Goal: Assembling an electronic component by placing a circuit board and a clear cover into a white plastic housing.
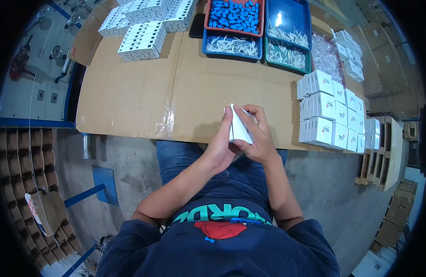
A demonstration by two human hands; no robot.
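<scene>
Between my two hands, just above the table's near edge, is a small white box (pixel 239 129), held upright and slightly tilted. My left hand (pixel 219 144) grips its left side, the thumb lying along the edge. On the other side, my right hand (pixel 260 137) closes round the box with its fingers over the top and right. My fingers hide most of the far faces, and whether the box's flap is open does not show. Nearest to my right hand are stacked white boxes (pixel 322 107) at the table's right end.
Cardboard covers the table (pixel 130 97). White box stacks (pixel 141 41) stand far left. A red tray (pixel 260 32) of blue parts sits over a blue tray (pixel 261 56) of whitish pieces. Another blue tray (pixel 286 14) overlaps a green one (pixel 309 64). Clear plastic bags (pixel 327 55) lie farther right.
</scene>
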